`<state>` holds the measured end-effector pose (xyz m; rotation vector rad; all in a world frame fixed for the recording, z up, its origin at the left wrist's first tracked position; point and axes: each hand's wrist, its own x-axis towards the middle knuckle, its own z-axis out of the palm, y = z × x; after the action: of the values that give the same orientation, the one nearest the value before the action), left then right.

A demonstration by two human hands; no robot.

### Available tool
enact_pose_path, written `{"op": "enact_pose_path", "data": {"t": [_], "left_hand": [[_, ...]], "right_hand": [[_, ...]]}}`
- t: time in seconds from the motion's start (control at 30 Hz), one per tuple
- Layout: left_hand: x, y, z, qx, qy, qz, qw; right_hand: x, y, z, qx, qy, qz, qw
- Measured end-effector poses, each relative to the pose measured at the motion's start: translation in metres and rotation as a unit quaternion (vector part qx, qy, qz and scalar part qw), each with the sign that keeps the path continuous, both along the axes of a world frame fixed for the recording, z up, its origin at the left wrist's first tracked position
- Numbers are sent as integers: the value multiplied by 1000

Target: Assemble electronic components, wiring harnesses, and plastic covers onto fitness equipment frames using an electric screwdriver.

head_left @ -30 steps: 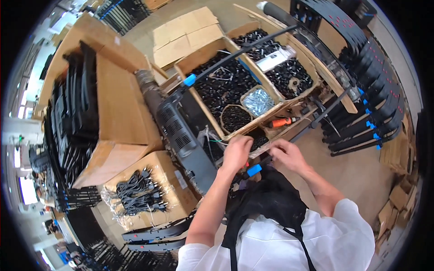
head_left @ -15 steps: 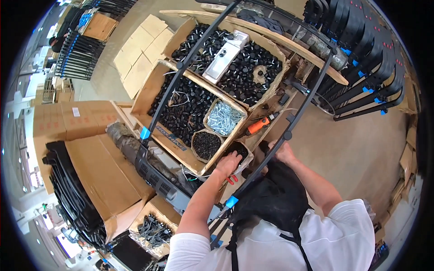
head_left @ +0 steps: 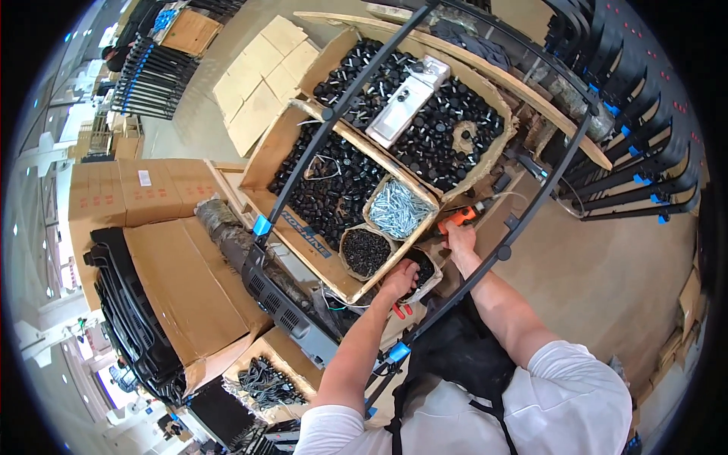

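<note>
My left hand (head_left: 402,279) reaches into a small cardboard box (head_left: 429,291) of small black parts, its fingers curled and their tips hidden among them. What they pinch, if anything, does not show. At the right, my right hand (head_left: 459,240) is closed around an orange power driver (head_left: 457,219) lying beside the bins. Next to my left hand stands a round container of small black screws (head_left: 365,253). Behind that sits a box of silver bolts (head_left: 397,209). Red handles (head_left: 402,312) of a hand tool show below my left wrist.
A black tubular frame (head_left: 307,155) with blue tape crosses over the bins. Large bins hold black knobs (head_left: 334,178), and a white tray (head_left: 408,102) rests on some. Cardboard boxes (head_left: 189,280) stand at left; black frames (head_left: 644,152) are stacked at right.
My right hand has moved forward from near my apron and taken hold of the orange power driver. My left hand stays in the small box, its fingers more curled. The view has shifted slightly.
</note>
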<state>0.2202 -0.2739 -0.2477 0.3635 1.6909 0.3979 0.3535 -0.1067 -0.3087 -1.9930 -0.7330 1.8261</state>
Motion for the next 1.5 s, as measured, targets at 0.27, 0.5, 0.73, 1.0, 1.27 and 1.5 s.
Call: {"op": "enact_pose_path", "data": {"t": [0.27, 0.5, 0.73, 1.0, 1.27, 1.5], "left_hand": [[-5, -3, 20, 64, -214, 194, 955], [-1, -20, 33, 160, -193, 194, 948], [9, -32, 97, 234, -107, 245, 935], [39, -52, 157, 357, -120, 580, 723], [51, -82, 189, 411, -215, 739, 489], [25, -127, 184, 429, -214, 766, 429]], "right_hand": [[78, 53, 37, -171, 323, 61, 929], [185, -5, 83, -57, 334, 159, 927], [178, -12, 280, 108, 291, 301, 901], [40, 4, 329, 370, 359, 535, 669], [-31, -63, 332, 294, 464, 535, 642], [-69, -104, 331, 286, 451, 584, 612]]}}
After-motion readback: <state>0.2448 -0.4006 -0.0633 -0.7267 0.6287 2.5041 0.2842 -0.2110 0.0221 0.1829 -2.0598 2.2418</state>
